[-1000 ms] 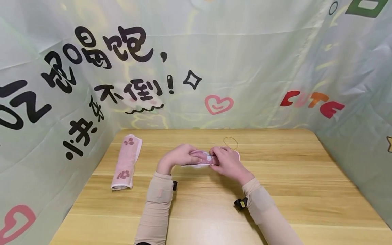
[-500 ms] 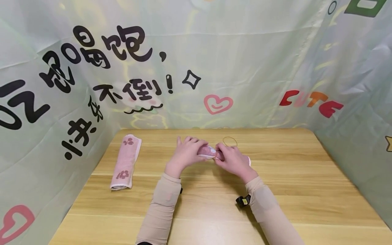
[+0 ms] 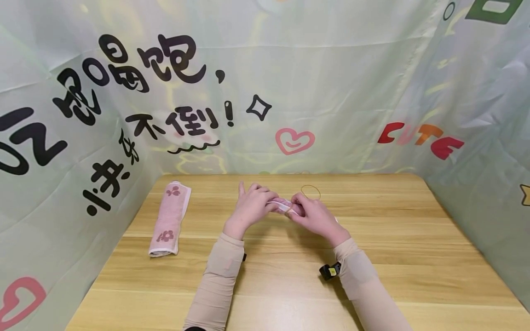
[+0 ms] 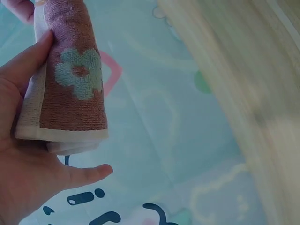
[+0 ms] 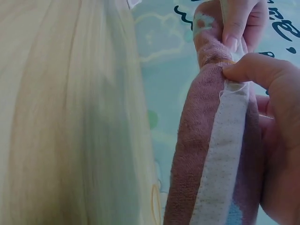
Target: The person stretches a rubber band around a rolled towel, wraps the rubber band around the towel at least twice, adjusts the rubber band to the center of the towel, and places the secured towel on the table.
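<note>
Above the middle of the table, both hands hold a rolled pink towel point(image 3: 283, 205) with white edging and a pale blue flower. A thin orange-yellow rubber band point(image 5: 228, 61) cinches the roll near its middle. My left hand point(image 3: 250, 209) grips one end, thumb pressed on the towel and one finger stretched out past its end. Close by, my right hand point(image 3: 316, 218) pinches the roll at the rubber band, thumb tip beside it. The right hand hides most of the roll's other half in the head view.
Another rolled or folded pink towel point(image 3: 170, 218) with darker flowers lies at the table's left. A loose yellow rubber band point(image 3: 309, 185) lies behind my right hand. Printed cloth point(image 3: 348, 92) hangs around the wooden table point(image 3: 393, 257).
My left hand has shifted right and changed its hold, and my right hand has moved slightly right. The towel has turned about its length, so its white edge strip now faces the head view.
</note>
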Motion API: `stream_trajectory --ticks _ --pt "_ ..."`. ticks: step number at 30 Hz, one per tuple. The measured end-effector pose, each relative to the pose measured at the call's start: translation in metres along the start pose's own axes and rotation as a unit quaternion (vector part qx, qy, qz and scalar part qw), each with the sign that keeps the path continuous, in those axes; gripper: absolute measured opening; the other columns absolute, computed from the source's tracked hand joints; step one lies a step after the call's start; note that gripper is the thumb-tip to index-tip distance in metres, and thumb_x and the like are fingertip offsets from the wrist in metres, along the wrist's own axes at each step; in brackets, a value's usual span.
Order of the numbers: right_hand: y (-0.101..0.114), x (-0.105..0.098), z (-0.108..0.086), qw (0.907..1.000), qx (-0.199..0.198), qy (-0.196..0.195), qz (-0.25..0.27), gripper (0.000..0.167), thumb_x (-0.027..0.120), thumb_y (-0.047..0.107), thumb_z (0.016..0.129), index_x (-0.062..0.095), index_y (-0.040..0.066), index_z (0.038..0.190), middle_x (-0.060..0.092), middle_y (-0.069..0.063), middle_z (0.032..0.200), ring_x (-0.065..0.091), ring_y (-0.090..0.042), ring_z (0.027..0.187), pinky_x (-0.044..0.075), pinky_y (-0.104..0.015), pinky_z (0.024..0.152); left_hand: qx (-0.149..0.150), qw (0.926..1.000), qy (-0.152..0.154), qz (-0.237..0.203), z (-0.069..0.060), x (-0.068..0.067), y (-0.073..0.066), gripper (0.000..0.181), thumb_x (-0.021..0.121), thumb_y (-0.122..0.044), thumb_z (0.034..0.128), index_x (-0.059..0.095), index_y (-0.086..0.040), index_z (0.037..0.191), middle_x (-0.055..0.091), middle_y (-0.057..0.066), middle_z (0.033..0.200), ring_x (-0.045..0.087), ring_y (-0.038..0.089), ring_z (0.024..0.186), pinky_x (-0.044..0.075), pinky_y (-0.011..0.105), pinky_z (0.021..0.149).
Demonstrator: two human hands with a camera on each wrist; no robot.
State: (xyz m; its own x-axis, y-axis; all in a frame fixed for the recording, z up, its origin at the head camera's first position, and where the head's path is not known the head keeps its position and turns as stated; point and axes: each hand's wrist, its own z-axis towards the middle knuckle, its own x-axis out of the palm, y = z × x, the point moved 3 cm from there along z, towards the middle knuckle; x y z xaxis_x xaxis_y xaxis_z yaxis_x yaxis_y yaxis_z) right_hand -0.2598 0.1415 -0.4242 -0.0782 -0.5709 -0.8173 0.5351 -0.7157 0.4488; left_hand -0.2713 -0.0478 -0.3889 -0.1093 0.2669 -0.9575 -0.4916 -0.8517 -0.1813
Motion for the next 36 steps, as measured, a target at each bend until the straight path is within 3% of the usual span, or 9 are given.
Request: stream_trajectory --ticks 3,6,9,12,24,32,36 --pt "0.003 0.0 0.001 0.9979 -0.05 -0.04 -0.005 0.027 0.074 0.026 0.085 0.061 0.016 0.106 0.064 -0.001 0.093 0.058 -0.017 0.083 0.049 -0.035 0.072 -0.002 0.9997 0.018 -0.014 0.0 0.0 0.005 0.028 0.06 -0.044 0.0936 0.071 -0.029 0.115 0.069 -0.007 0.122 0.054 0.02 0.117 0.013 0.071 0.112" --pt "0.009 0.0 0.0 0.9881 -0.127 -0.086 -0.019 0.022 0.077 0.021 0.082 0.065 0.015 0.1 0.066 -0.003 0.107 0.061 -0.021 0.098 0.051 -0.042 0.085 -0.001 0.9984 0.043 -0.035 0.0 -0.001 0.009 0.028 0.058 -0.042 0.0955 0.071 -0.028 0.116 0.068 -0.005 0.123 0.053 0.021 0.118 0.016 0.069 0.112" --pt "0.015 0.002 0.0 0.9758 -0.188 -0.109 -0.028 0.016 0.078 0.016 0.08 0.068 0.015 0.092 0.065 -0.004 0.107 0.061 -0.022 0.099 0.051 -0.043 0.088 0.006 0.9959 0.066 -0.062 -0.002 -0.002 0.013 0.027 0.058 -0.039 0.0965 0.072 -0.027 0.116 0.069 -0.004 0.122 0.054 0.022 0.117 0.019 0.068 0.111" --pt "0.02 0.006 -0.001 0.9704 -0.211 -0.107 -0.049 0.013 0.077 0.016 0.079 0.067 0.017 0.088 0.065 -0.002 0.104 0.06 -0.021 0.098 0.051 -0.042 0.086 0.018 0.9926 0.083 -0.087 -0.002 -0.004 0.015 0.025 0.059 -0.036 0.0962 0.073 -0.024 0.113 0.071 -0.003 0.115 0.057 0.022 0.113 0.024 0.066 0.11" --pt "0.021 0.017 -0.002 0.9735 -0.194 -0.063 -0.104 0.012 0.074 0.024 0.082 0.063 0.023 0.084 0.063 0.001 0.106 0.057 -0.02 0.101 0.047 -0.039 0.076 0.042 0.9845 0.112 -0.128 -0.004 -0.008 0.023 0.02 0.062 -0.028 0.0944 0.076 -0.023 0.108 0.073 -0.004 0.107 0.062 0.016 0.1 0.034 0.053 0.104" --pt "0.016 0.015 -0.002 0.982 -0.166 -0.055 -0.07 0.017 0.076 0.024 0.081 0.061 0.021 0.089 0.062 0.0 0.109 0.058 -0.019 0.104 0.048 -0.041 0.083 0.033 0.9854 0.105 -0.13 -0.006 -0.011 0.028 0.022 0.062 -0.028 0.0944 0.075 -0.017 0.107 0.074 -0.002 0.101 0.063 0.013 0.088 0.044 0.039 0.086" --pt "0.014 0.013 -0.001 0.988 -0.137 -0.05 -0.052 0.032 0.079 0.026 0.078 0.058 0.017 0.1 0.061 0.002 0.102 0.058 -0.014 0.092 0.048 -0.039 0.08 0.03 0.9837 0.102 -0.145 -0.005 -0.01 0.032 0.023 0.062 -0.028 0.0942 0.075 -0.015 0.108 0.074 -0.001 0.099 0.062 0.012 0.084 0.046 0.032 0.078"
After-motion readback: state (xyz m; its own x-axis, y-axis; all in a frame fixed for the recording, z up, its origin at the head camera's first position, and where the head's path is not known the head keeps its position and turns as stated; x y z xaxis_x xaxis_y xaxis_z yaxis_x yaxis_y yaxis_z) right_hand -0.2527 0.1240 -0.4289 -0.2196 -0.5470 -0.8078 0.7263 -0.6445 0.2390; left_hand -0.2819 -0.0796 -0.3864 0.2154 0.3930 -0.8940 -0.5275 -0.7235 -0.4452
